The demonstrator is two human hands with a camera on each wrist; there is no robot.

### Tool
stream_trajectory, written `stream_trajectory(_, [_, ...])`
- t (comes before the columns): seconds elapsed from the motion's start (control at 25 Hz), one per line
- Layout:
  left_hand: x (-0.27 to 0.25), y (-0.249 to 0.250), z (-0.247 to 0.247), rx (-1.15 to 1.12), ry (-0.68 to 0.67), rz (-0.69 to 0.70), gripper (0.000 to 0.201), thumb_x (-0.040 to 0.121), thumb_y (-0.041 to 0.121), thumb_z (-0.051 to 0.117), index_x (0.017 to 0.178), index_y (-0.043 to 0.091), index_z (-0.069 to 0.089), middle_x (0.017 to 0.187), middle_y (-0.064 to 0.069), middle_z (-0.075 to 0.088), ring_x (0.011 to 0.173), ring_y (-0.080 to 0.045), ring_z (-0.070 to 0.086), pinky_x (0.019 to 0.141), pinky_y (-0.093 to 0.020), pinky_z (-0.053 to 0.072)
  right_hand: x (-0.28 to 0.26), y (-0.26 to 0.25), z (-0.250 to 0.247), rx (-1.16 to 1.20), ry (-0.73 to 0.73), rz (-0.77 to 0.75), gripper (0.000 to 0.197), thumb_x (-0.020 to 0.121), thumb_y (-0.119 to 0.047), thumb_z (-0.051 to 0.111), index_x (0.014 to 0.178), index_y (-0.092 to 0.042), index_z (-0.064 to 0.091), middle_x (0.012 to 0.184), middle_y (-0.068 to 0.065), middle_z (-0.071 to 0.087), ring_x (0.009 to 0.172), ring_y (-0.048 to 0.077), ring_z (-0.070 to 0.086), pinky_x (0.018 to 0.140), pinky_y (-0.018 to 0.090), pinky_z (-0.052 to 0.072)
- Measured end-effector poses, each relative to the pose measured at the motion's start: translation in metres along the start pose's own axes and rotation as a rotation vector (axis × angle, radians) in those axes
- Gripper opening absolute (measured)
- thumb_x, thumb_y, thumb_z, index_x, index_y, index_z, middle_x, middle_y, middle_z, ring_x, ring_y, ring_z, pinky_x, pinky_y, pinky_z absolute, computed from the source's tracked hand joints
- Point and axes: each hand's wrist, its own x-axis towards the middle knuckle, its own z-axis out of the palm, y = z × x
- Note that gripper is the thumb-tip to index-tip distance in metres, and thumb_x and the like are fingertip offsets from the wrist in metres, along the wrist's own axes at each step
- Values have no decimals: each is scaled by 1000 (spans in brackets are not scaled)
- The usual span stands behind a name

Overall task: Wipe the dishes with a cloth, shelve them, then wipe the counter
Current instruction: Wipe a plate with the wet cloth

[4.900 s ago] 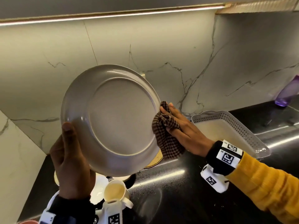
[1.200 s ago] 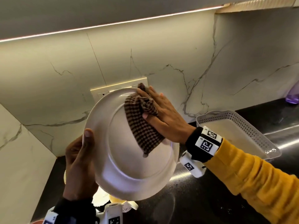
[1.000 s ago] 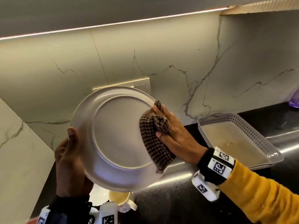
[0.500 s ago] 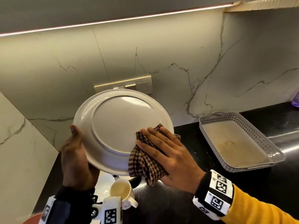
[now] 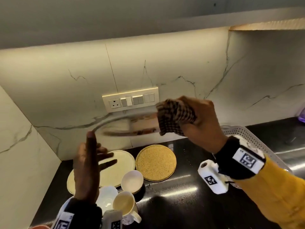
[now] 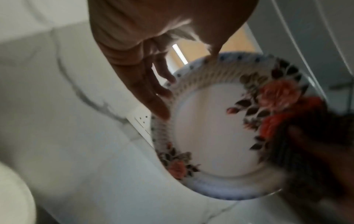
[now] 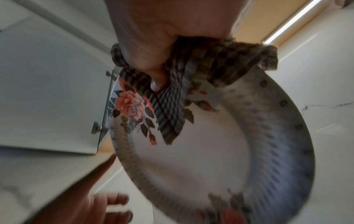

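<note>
A white plate [image 5: 125, 124] with rose prints is held up in front of the wall, nearly edge-on and blurred in the head view. My right hand [image 5: 189, 116] pinches its right rim through the brown checked cloth [image 5: 175, 118]. In the right wrist view the thumb presses the cloth [image 7: 172, 106] against the plate's printed face [image 7: 210, 151]. My left hand [image 5: 89, 162] is spread with straight fingers below the left rim. Its fingertips [image 6: 161, 106] touch the plate's rim [image 6: 210, 136].
Below on the black counter [image 5: 181, 204] lie a cork mat [image 5: 156, 162], a pale round mat [image 5: 113, 167], a white bowl [image 5: 132, 180] and a mug [image 5: 123, 204]. A white perforated tray [image 5: 247, 138] stands at the right. A switch panel [image 5: 130, 101] is on the wall behind.
The plate has tipped from back-facing to nearly edge-on and risen. My right hand moved from wiping its lower edge to gripping the right rim; my left hand let go and spread.
</note>
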Motion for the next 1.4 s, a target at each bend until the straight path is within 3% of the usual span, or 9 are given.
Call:
stream_trajectory(0.16, [-1, -11, -11, 135, -144, 127, 74, 68, 97, 52, 128, 53, 52, 133, 10, 66, 125, -18, 63, 105, -51, 49, 17, 4, -14, 313, -43, 289, 38, 86, -33, 81, 114, -8, 75, 107, 4, 80, 100, 25, 77, 92, 54, 60])
stream_trajectory(0.28, [-8, -19, -8, -157, -311, 26, 63, 70, 86, 66, 123, 51, 67, 133, 12, 70, 123, -10, 66, 95, -34, 58, 9, 4, -3, 387, -41, 434, 38, 85, -33, 81, 114, -9, 75, 107, 4, 80, 100, 24, 77, 91, 54, 61])
stream_trajectory(0.44, [-22, -18, 2, -186, -287, 34, 58, 102, 52, 20, 110, 39, 76, 107, 2, 78, 100, -11, 74, 75, -27, 62, -6, 22, 15, 236, -32, 613, 44, 88, -51, 75, 115, -16, 69, 103, -2, 78, 95, 18, 76, 82, 51, 64])
stream_trajectory(0.64, [-33, -13, 17, -59, -128, 49, 54, 107, 51, 25, 127, 13, 57, 88, 15, 73, 95, -3, 73, 72, -14, 55, -38, 38, 53, -407, -157, 488, 79, 97, -60, 40, 163, -20, 25, 159, 15, 40, 141, 32, 44, 118, 59, 37])
stream_trajectory(0.72, [-32, -10, 23, -161, -102, -37, 64, 98, 63, 35, 132, 15, 60, 105, 8, 78, 97, -10, 75, 88, -34, 61, -54, 27, 70, -476, -332, 427, 90, 94, -68, 29, 167, -26, -2, 175, 10, -3, 161, 32, -2, 129, 60, 1])
stream_trajectory(0.84, [-25, -13, 25, -271, 19, -99, 62, 86, 70, 45, 118, 23, 68, 115, -2, 77, 97, -21, 77, 94, -46, 58, -82, -14, 86, -348, -645, 289, 89, 100, -65, 40, 163, -38, -17, 170, -7, -28, 156, 15, -30, 128, 54, -11])
stream_trajectory(1.08, [-37, -14, 31, -209, -31, -100, 64, 95, 66, 35, 119, 18, 69, 101, 8, 79, 93, -8, 76, 84, -34, 57, -85, -37, 106, -245, -761, -21, 88, 100, -56, 42, 165, -31, -11, 172, -3, -22, 158, 15, -23, 128, 49, -16])
stream_trajectory(1.28, [-35, -9, 26, -57, 3, -16, 51, 105, 54, 35, 97, 19, 71, 81, 8, 79, 76, -10, 75, 62, -24, 60, -45, 21, 96, -414, -663, 36, 85, 100, -63, 31, 167, -24, -5, 174, 3, -15, 160, 18, -18, 128, 52, -13])
stream_trajectory(1.4, [-19, -9, 11, -89, 106, -14, 61, 99, 67, 39, 115, 17, 70, 103, 0, 78, 98, -23, 75, 84, -39, 62, -69, 39, 75, -457, -708, 83, 84, 101, -68, 23, 166, -26, -10, 173, 1, -19, 159, 16, -20, 128, 56, -5])
